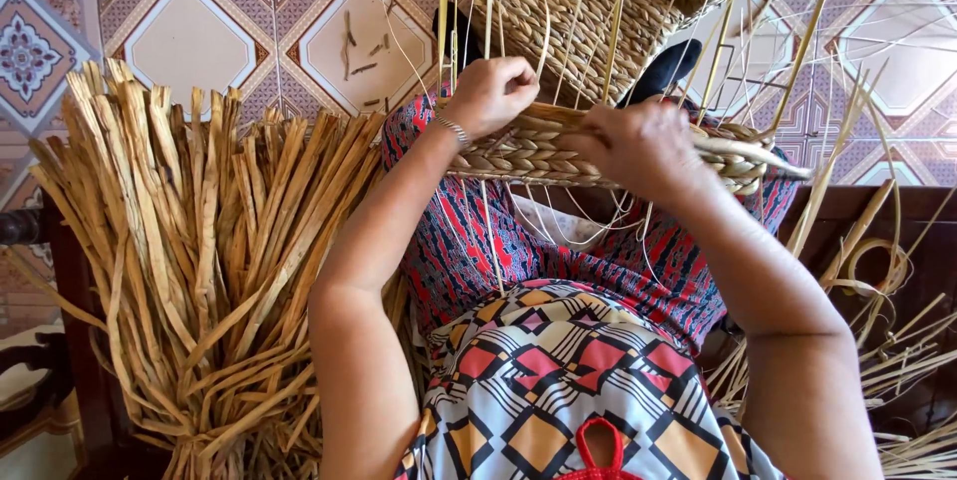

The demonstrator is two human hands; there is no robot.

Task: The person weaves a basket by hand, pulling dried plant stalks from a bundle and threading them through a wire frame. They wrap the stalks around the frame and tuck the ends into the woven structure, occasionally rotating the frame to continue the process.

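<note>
A half-woven basket of braided dried fibre rests on my lap, built on a yellow wire frame with thin pale strands hanging from it. My left hand is closed on the basket's near rim and on some of those strands; a bracelet sits on its wrist. My right hand presses on the braided rim, gripping a thick fibre strand that sticks out to the right.
A big bundle of dried flat fibre stalks stands at my left. Loose stalks and a coiled strand lie at the right. Patterned floor tiles spread beyond. A dark wooden seat edge shows at far left.
</note>
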